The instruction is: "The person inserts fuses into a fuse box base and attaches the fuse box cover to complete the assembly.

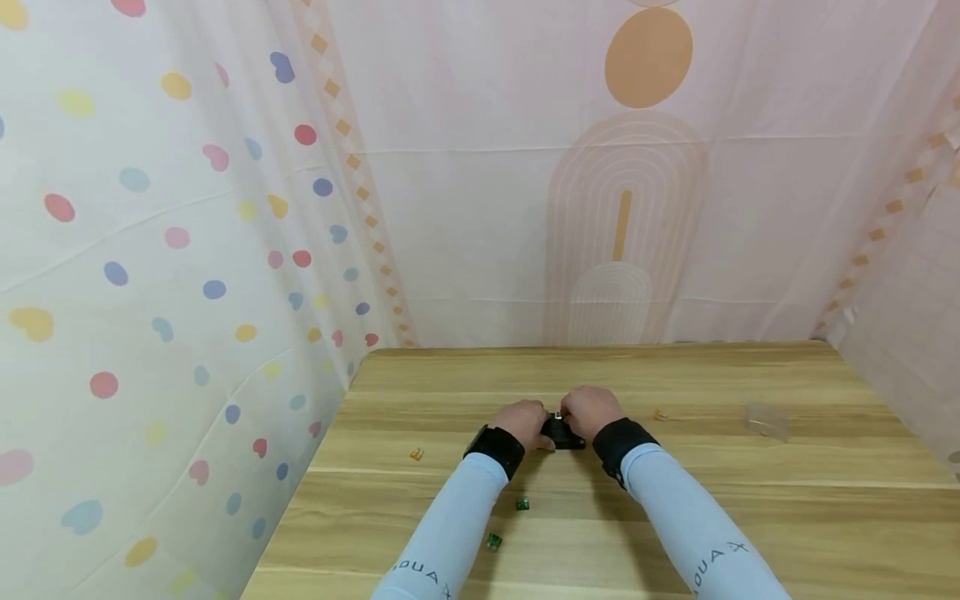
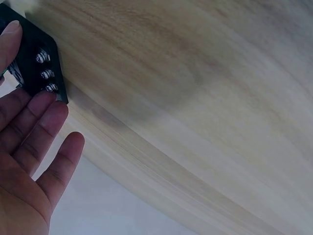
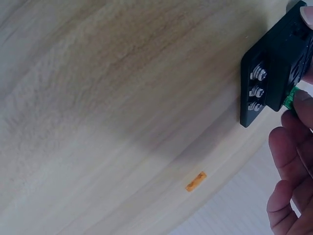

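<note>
Both hands meet at a black fuse block held over the wooden table. Metal screw terminals line its edge, seen in both wrist views. My left hand grips the block's end, thumb on top and fingers against its side, the little finger standing free. At the other side, my right hand pinches a small translucent green blade fuse against the block's face. The fingertips cover most of that fuse; I cannot tell how deep it sits.
Two green fuses lie nearer the body, beside the left forearm. An orange fuse lies to the left and another orange fuse to the right. Farther right is a clear plastic case. Patterned curtains hang behind the table.
</note>
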The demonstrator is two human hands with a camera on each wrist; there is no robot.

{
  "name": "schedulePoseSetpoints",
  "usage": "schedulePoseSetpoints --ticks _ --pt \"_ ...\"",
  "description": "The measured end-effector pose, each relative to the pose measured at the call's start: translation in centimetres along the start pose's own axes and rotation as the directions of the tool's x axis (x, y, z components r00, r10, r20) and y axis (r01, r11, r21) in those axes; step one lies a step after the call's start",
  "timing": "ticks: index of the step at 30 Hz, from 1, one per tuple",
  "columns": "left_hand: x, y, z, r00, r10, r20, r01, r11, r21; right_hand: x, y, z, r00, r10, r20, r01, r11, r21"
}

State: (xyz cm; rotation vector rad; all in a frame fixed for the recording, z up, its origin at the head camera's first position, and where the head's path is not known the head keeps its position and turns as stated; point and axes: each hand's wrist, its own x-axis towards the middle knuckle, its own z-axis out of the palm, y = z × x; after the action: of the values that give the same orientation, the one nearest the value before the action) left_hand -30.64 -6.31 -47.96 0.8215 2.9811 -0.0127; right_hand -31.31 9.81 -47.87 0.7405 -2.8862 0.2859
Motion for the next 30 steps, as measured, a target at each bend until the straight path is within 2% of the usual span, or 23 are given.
schedulePoseSetpoints --ticks 10,17,23,30 --pt "-0.01 0.08 -0.17 1.0 0.01 -0.003 -0.01 1.0 0.008 -0.05 -0.07 -0.26 1.0 -0.009 0.013 0.009 1.0 0.01" --pt "0.15 0.11 -0.19 1.0 -0.014 -0.002 0.014 0.999 -0.049 0.16 0.27 0.29 1.0 -0.008 0.019 0.007 1.0 0.017" --pt "0.37 0.27 -0.43 0.999 -0.033 0.019 0.034 0.998 -0.053 0.21 0.23 0.22 1.0 -0.016 0.007 0.016 0.999 0.031" --pt "0.57 0.29 -0.24 0.999 -0.035 0.011 0.036 0.998 -0.052 0.3 0.21 0.33 1.0 -0.014 0.012 0.014 0.999 0.035"
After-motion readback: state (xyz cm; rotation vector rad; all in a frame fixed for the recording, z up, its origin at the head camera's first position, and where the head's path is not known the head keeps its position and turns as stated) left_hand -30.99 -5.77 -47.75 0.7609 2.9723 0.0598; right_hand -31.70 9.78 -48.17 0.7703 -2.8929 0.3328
